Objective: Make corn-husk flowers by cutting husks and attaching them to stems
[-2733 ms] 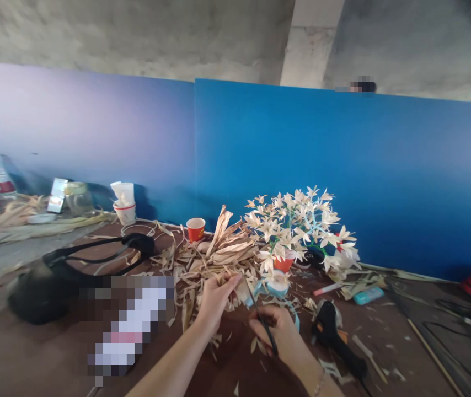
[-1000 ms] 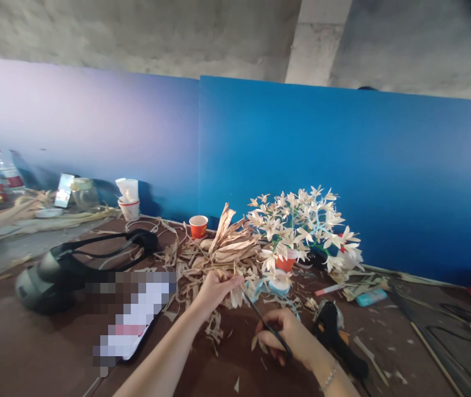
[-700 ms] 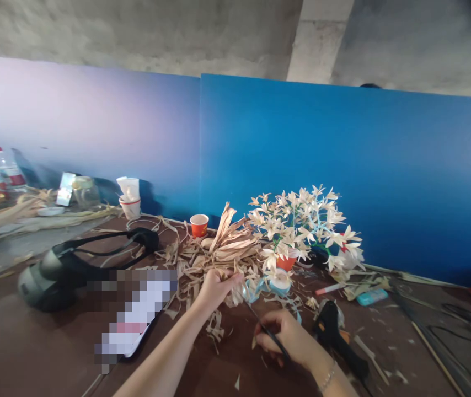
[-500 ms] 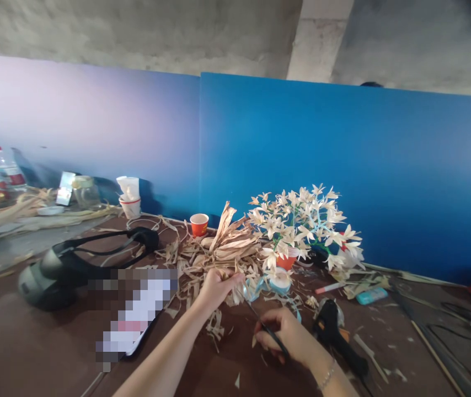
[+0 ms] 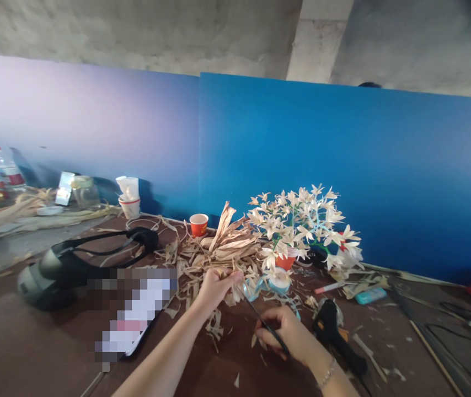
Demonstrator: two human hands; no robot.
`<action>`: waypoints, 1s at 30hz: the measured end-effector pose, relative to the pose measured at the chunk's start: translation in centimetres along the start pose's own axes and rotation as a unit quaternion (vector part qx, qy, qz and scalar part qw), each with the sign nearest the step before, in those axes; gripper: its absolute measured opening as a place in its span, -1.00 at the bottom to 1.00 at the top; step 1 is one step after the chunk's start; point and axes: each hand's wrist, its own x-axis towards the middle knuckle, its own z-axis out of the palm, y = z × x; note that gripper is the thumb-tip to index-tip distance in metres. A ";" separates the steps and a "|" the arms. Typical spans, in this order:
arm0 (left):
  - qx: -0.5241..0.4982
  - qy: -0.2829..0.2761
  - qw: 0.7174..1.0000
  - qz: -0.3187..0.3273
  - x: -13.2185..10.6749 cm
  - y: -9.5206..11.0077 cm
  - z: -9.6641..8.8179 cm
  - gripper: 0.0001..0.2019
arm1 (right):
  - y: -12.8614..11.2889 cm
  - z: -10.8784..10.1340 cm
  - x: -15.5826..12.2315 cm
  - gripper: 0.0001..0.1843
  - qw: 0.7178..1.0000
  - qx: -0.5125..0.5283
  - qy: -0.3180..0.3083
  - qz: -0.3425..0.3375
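Observation:
My left hand [image 5: 218, 289] is closed in a pinch, its fingertips on a small piece of dried husk [image 5: 236, 267]. Between the fingers of my right hand [image 5: 277, 331] lies a slim dark stick-like tool [image 5: 271, 331], whose thin end points up toward the left fingertips. A pale sliver also shows by the right fingertips. Just beyond the hands, a heap of dried husks [image 5: 231, 242] spreads over the brown table. White husk flowers [image 5: 297, 220] on green stems stand in an orange paper cup [image 5: 285, 261], with a roll of light-blue tape [image 5: 279, 280] in front.
A black glue gun [image 5: 337, 336] lies right of my right hand, near a light-blue packet [image 5: 370, 295]. Left are a phone [image 5: 140, 317] and a dark strapped headset [image 5: 53, 275]. An orange cup [image 5: 198, 225] stands behind, before a blue partition [image 5: 343, 143].
The fingers of my right hand have shifted slightly around the dark tool. My left hand keeps its pinch in nearly the same place.

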 end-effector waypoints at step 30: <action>-0.120 0.018 0.992 -0.027 -0.2 -0.5 0.6 -0.67 | -0.8 -0.1 -0.3 -0.79 0.999 -0.032 0.034 -0.003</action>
